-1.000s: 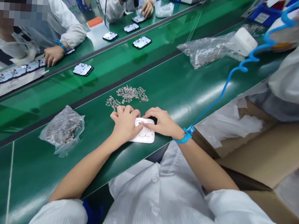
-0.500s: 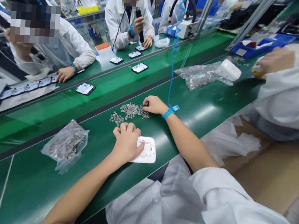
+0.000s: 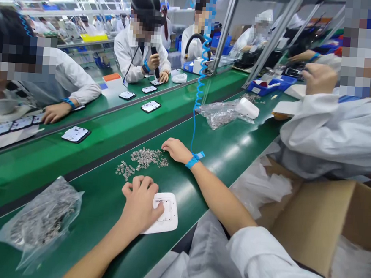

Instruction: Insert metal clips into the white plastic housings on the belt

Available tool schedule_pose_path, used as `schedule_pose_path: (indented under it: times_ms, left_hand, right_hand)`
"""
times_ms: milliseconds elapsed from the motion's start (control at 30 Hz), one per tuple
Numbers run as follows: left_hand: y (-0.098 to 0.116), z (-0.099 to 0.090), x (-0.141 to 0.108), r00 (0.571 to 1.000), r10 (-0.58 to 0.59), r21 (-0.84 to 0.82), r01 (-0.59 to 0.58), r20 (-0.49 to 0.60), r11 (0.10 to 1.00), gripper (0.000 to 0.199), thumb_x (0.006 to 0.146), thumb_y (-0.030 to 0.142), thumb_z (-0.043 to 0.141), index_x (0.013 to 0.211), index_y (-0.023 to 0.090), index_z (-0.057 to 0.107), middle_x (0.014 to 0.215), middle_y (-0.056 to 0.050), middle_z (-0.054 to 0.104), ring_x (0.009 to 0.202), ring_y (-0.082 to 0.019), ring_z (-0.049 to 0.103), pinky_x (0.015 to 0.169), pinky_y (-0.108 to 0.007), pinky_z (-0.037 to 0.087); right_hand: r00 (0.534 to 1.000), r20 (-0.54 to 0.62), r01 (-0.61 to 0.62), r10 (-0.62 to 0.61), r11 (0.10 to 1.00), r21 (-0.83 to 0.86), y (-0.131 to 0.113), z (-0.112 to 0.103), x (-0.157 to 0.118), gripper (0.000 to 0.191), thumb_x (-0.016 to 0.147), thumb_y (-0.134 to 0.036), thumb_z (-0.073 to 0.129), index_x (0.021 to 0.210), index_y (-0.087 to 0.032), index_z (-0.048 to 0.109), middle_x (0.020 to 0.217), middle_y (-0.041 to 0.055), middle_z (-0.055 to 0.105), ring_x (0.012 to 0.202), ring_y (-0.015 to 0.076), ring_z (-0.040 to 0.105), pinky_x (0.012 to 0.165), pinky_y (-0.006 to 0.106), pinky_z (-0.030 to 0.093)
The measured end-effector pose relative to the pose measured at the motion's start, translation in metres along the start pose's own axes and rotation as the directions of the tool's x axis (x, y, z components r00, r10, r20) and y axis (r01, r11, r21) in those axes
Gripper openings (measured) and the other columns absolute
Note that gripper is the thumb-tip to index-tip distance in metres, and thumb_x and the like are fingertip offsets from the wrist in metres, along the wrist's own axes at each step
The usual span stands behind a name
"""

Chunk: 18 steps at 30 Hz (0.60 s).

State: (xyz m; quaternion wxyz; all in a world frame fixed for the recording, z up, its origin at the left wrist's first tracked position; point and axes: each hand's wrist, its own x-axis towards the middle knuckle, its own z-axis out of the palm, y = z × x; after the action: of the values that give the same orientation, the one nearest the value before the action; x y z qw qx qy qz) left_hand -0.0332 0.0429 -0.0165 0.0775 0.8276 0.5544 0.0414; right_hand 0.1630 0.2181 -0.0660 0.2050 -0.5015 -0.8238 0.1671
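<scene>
Beside white plastic cover [image 3: 166, 216]: left hand [image 3: 139, 205] pressing flat, open; right hand [image 3: 176, 150] now away, pinching at metal parts pile [image 3: 144, 158], grip unclear

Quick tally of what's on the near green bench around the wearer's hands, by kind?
White plastic covers: 1, under the left hand
Heaps of small metal parts: 1, at the right hand
Clear bags of parts: 2
White boxes: 1
Total: 5

Bare belt [image 3: 222, 158] beyond parts pile [image 3: 144, 158]
</scene>
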Motion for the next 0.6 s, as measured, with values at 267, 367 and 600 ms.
schedule_pose_path:
  times_ms: [267,367,600]
  left_hand:
    - [0.000,-0.001,0.000,1.000,-0.021,-0.018,0.021,-0.004,1.000,0.013,0.083,0.031,0.061,0.089,0.019,0.063,0.113,-0.009,0.062,0.120,-0.033,0.046,0.093,-0.054,0.028]
    - [0.001,0.000,0.000,1.000,-0.018,-0.014,0.018,-0.003,1.000,0.014,0.083,0.032,0.061,0.090,0.020,0.063,0.113,-0.009,0.063,0.119,-0.033,0.046,0.093,-0.054,0.028]
    - [0.001,0.001,-0.001,0.999,-0.009,-0.005,0.009,-0.031,1.000,0.012,0.082,0.030,0.061,0.088,0.020,0.062,0.114,-0.010,0.062,0.119,-0.033,0.046,0.094,-0.053,0.029]
  right_hand:
    - [1.000,-0.031,-0.002,0.001,1.000,-0.020,0.005,0.001,-0.010,0.006,0.096,-0.017,0.063,0.096,-0.017,0.069,0.102,0.0053,0.064,0.091,0.0160,0.059,0.078,0.025,0.041]
    - [0.999,-0.038,0.009,-0.010,1.000,-0.023,0.002,-0.002,-0.011,0.005,0.095,-0.015,0.063,0.095,-0.017,0.068,0.095,0.0039,0.065,0.091,0.0161,0.059,0.080,0.025,0.041]
    - [0.995,-0.104,0.003,-0.008,0.999,-0.049,-0.014,0.006,0.013,0.016,0.095,-0.031,0.067,0.101,-0.017,0.071,0.105,0.0073,0.067,0.102,0.0208,0.058,0.089,0.029,0.041]
